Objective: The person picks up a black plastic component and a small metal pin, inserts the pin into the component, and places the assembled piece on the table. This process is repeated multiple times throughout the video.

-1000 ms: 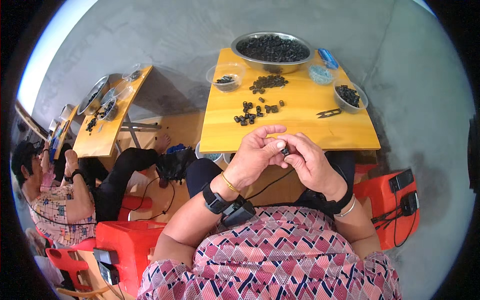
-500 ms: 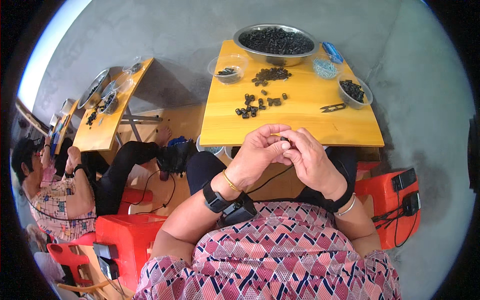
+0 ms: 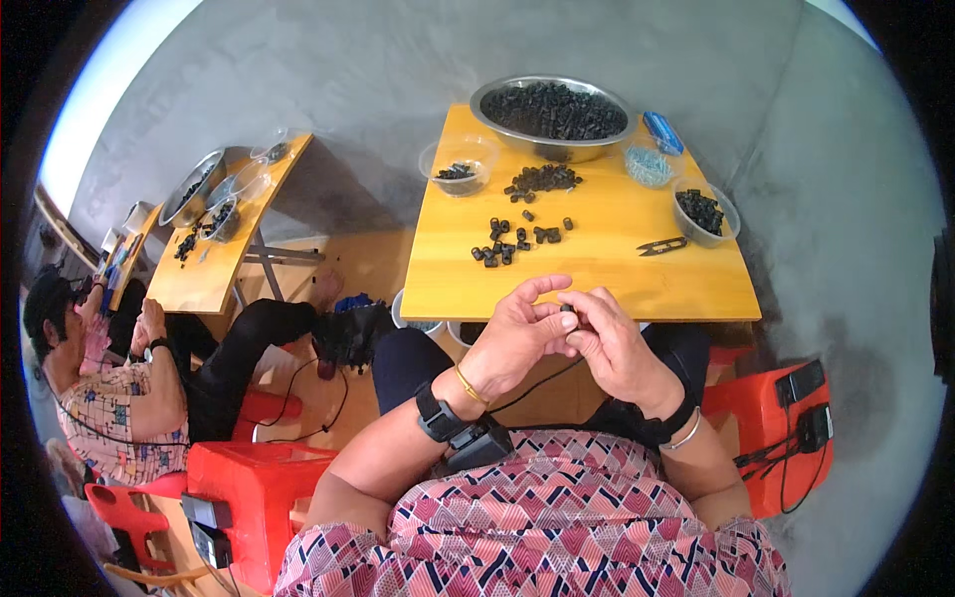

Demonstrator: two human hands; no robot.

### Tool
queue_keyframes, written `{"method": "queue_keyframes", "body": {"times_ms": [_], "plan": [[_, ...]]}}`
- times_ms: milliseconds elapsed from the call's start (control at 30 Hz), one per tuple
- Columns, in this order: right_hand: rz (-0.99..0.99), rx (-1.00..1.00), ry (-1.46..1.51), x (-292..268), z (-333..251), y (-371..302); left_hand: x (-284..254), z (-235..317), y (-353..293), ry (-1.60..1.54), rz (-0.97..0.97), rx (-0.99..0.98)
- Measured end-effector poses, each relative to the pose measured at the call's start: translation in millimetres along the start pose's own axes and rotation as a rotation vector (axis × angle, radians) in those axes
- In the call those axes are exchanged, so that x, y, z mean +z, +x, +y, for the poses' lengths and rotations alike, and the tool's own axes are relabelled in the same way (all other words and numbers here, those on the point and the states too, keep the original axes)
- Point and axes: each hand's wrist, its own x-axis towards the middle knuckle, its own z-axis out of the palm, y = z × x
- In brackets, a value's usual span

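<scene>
A small black cylindrical piece (image 3: 568, 309) is pinched between my two hands, just off the table's near edge. My left hand (image 3: 522, 333) has its thumb against the piece, with the index finger raised above it. My right hand (image 3: 619, 348) grips the same piece from the other side with thumb and fingertips. My fingers cover most of it. Beyond my hands, several loose black cylindrical pieces (image 3: 494, 256) lie scattered on the yellow table (image 3: 607, 289). Farther back is a denser heap of them (image 3: 544, 178).
A metal basin (image 3: 554, 151) heaped with black pieces stands at the back. Clear tubs hold black pieces (image 3: 699, 211), pale blue screws (image 3: 649, 166) and a smaller lot (image 3: 457, 172). Thread snips (image 3: 662, 246) lie at right. Another person (image 3: 119, 398) works at a table (image 3: 204, 274) on the left.
The whole view has shifted, so the table and basin sit lower in the picture. My hands still hold the black piece together, with the left index finger lifted a little more.
</scene>
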Motion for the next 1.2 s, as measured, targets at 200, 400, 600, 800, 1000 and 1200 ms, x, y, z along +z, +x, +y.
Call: {"method": "queue_keyframes", "body": {"times_ms": [200, 400, 600, 800, 1000, 1200], "plan": [[-0.01, 0.032, 0.044, 0.5, 1.1, 0.1, 0.6, -0.7, 0.1, 0.039, -0.006, 0.019], [-0.01, 0.024, 0.046, 0.4, 3.4, 4.8, -3.3, 1.3, 3.0, -0.03, -0.029, 0.031], [0.003, -0.006, 0.118, 2.7, 12.1, 9.7, -3.0, 10.2, 2.4, -0.043, -0.011, 0.007], [-0.03, 0.022, 0.069, -7.6, 9.5, 7.8, -22.6, 13.3, -0.6, -0.021, -0.071, -0.137], [-0.029, -0.029, 0.067, -1.0, 0.3, 9.0, -12.3, 13.8, -0.7, -0.101, -0.138, -0.209], [0.063, -0.087, -0.038, 6.1, -1.1, 7.2, -2.0, 9.9, -3.1, -0.1, -0.054, -0.203]]}}
